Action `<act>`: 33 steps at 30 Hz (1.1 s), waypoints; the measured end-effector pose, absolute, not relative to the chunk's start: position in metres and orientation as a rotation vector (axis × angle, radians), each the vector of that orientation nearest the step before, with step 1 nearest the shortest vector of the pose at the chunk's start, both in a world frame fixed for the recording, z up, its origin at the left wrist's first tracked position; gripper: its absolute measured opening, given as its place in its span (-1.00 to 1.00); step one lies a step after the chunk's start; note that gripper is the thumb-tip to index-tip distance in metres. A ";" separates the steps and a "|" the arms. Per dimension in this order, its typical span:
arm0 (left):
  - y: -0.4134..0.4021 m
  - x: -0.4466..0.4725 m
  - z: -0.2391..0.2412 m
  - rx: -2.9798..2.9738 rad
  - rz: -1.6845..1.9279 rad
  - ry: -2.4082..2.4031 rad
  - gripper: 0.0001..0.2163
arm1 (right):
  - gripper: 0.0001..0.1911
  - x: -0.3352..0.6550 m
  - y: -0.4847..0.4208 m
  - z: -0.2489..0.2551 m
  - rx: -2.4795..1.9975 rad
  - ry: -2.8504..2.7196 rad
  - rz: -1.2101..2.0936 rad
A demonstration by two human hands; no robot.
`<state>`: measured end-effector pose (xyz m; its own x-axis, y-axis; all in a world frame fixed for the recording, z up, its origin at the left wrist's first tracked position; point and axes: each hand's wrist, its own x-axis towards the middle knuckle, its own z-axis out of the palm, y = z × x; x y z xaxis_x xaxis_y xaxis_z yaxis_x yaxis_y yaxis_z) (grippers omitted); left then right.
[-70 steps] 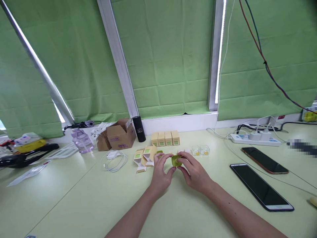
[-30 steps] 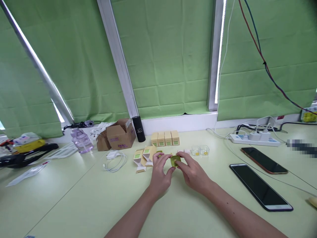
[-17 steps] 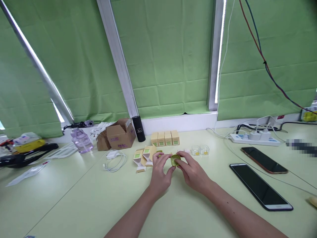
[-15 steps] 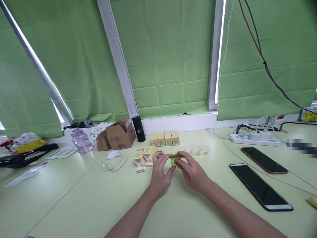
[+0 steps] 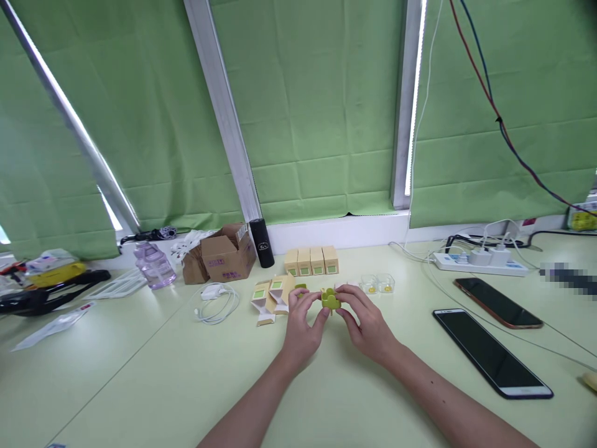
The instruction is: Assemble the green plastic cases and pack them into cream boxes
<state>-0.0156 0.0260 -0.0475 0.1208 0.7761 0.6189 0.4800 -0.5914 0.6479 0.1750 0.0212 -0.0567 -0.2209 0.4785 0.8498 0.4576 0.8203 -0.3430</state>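
Note:
Between my two hands, above the middle of the table, is a small yellow-green plastic piece (image 5: 331, 299) with rounded lobes. My left hand (image 5: 305, 326) pinches its left side between thumb and fingers. On its right side the fingertips of my right hand (image 5: 368, 323) grip it too. Just behind my left hand lie two opened small cardboard boxes (image 5: 273, 295) with green labels, their flaps out. Another green piece (image 5: 301, 289) shows partly behind my left fingers. To the right of my hands stand two small clear cups (image 5: 377, 284) with yellow bits inside.
A row of several closed small boxes (image 5: 311, 261) stands at the back. A brown carton (image 5: 228, 252), black bottle (image 5: 262, 242) and coiled white cable (image 5: 219, 303) are left. Two phones (image 5: 492, 353) and a power strip (image 5: 480, 263) lie right.
The green piece has been turned in my fingers: its hollow square inside faced me before, and now its lobed side does. My hands have stayed in nearly the same place.

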 end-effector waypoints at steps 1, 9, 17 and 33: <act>0.026 -0.016 -0.047 2.114 1.458 1.229 -0.71 | -0.71 0.174 0.022 -0.057 -0.711 -1.830 0.043; 0.021 -0.016 -0.044 2.202 1.421 1.175 -0.70 | -0.81 0.171 0.021 -0.054 -0.804 -1.632 0.344; 0.018 -0.013 -0.047 2.410 1.381 1.211 -0.50 | -0.73 0.165 0.017 -0.053 -0.867 -1.513 0.673; 0.025 -0.013 -0.048 2.190 1.462 1.232 -0.61 | -0.71 0.175 0.023 -0.059 -1.116 -1.563 0.441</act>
